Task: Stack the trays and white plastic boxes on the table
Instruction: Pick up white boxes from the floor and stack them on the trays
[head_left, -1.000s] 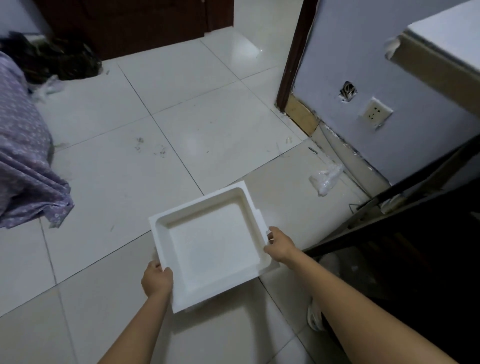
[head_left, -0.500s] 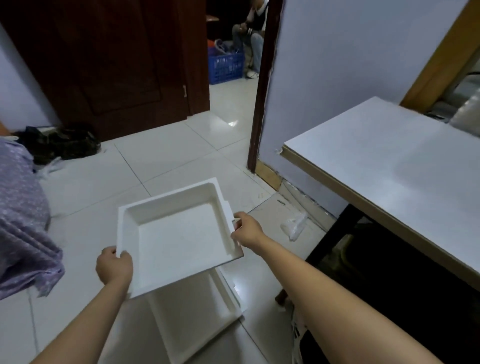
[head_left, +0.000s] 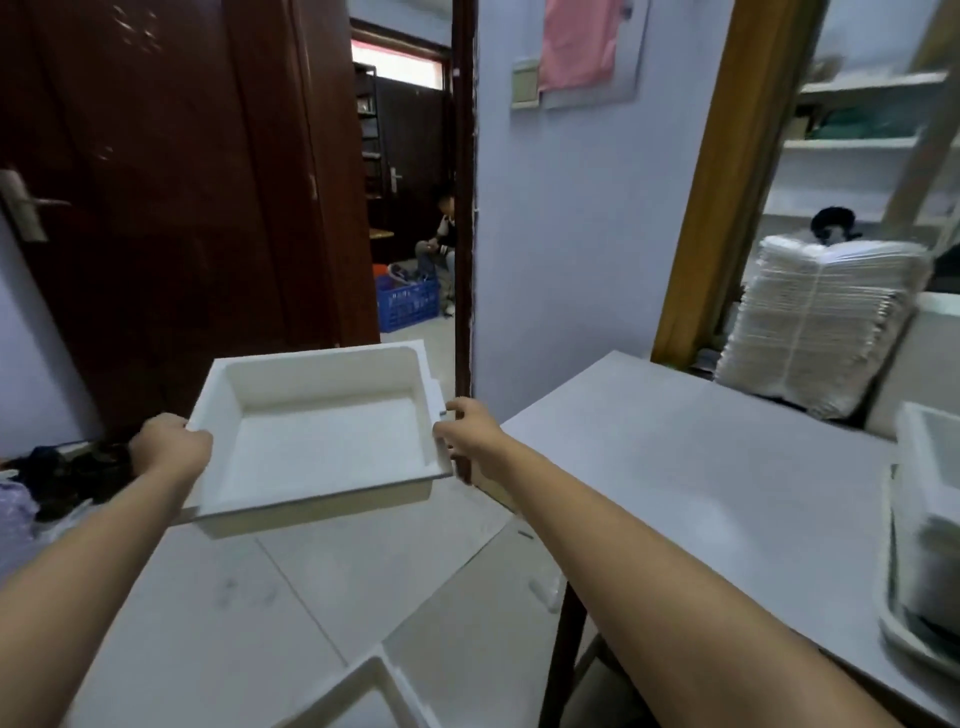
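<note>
White plastic boxes are counted as three in the head view. At the very bottom edge, a corner of one box (head_left: 363, 696) is seen lying on the tiled floor (head_left: 270, 597), its inside mostly cut off. Above it, a second box (head_left: 322, 436) is held in the air over the floor, left of the desk (head_left: 675, 467) and not touching it; its square interior is seen to be empty. It is gripped at its two side rims: the left hand (head_left: 169, 449) is closed on the left rim, and the right hand (head_left: 470, 436) is closed on the right rim, by a small notched tab. At the right border, a third box (head_left: 930, 467) is partly seen on the desk, resting in or on a shallow grey tray (head_left: 898, 634); what lies inside cannot be told through the blur. One tray only is made out. Farther back, at the far end of the desk, one tall bundle of thin white sheets or lids (head_left: 821, 322) is seen, tied with string. Beyond the open doorway, one blue crate (head_left: 408, 304) stands on the floor, and a seated person (head_left: 439, 244) is partly visible beside it.
</note>
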